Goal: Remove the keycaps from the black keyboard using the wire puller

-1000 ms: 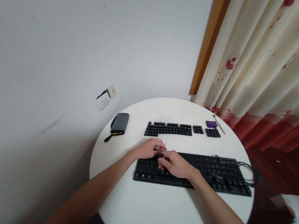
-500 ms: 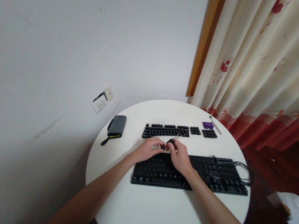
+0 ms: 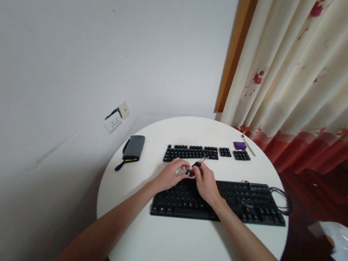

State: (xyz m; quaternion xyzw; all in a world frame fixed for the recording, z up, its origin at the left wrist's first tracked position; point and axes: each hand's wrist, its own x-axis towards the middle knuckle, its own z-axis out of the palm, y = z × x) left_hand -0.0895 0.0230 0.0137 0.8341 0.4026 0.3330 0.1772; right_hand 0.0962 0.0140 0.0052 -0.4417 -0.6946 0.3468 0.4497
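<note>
A black keyboard lies across the white round table, many of its keycaps off in the upper rows. Over its top edge, my left hand is closed in a pinch on a small black keycap. My right hand grips the black handle of a keycap puller, whose wire ends point up and away. The two hands nearly meet at the fingertips. Beyond them, loose keycaps are laid out in rows, with smaller groups of keycaps at the right.
A grey pouch with a black strap rests at the table's left. At the back right are a purple cloth and a thin brush. The keyboard's coiled cable reaches the right edge. A wall and curtain stand behind.
The view has shifted slightly. Both hands stay close together above the keyboard, with the keycap and puller still held; the keycap has turned a little in the fingers.
</note>
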